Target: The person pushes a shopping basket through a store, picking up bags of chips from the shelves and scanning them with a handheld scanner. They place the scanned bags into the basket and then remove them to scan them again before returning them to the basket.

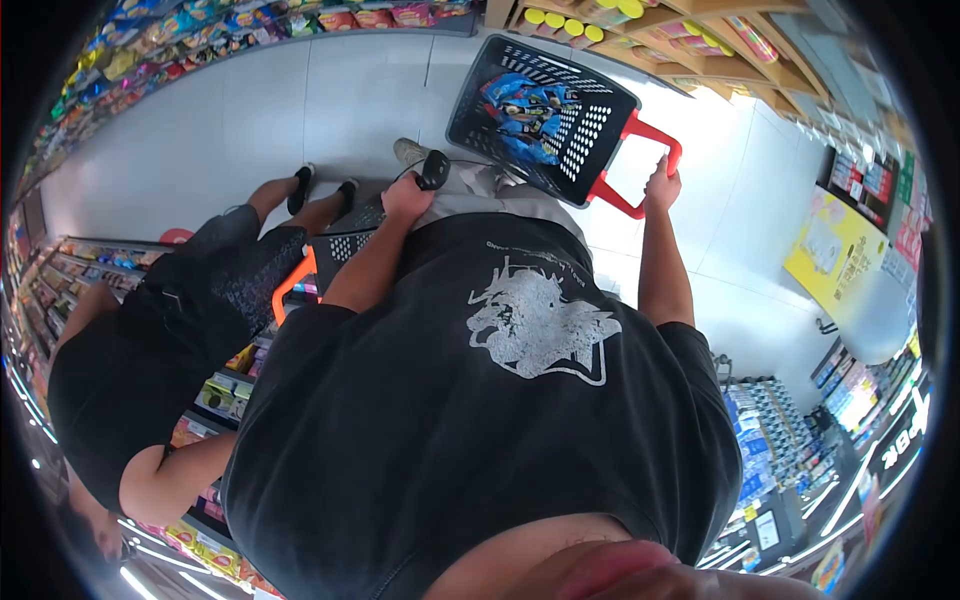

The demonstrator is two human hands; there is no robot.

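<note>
My right hand (662, 188) is wrapped round the red handle (655, 135) of a dark grey perforated shopping basket (612, 115). Blue snack packets (530, 115) lie inside the basket, in front of my legs. My left hand (407, 198) is closed on a small black handheld device (433, 170) with a rounded end, held near my waist. A thin dark line, like a cord, runs from it toward the basket. Close by my left forearm is a second dark basket (345, 247) with an orange handle (292, 285), partly hidden by my arm.
A person in black (130, 350) stands close at my left. Shelves of colourful packets (110, 70) run along the far left, and wooden shelves with yellow-lidded tubes (565, 28) stand ahead right. A yellow sign (830, 245) and stacked blue-and-white goods (765, 430) are to my right.
</note>
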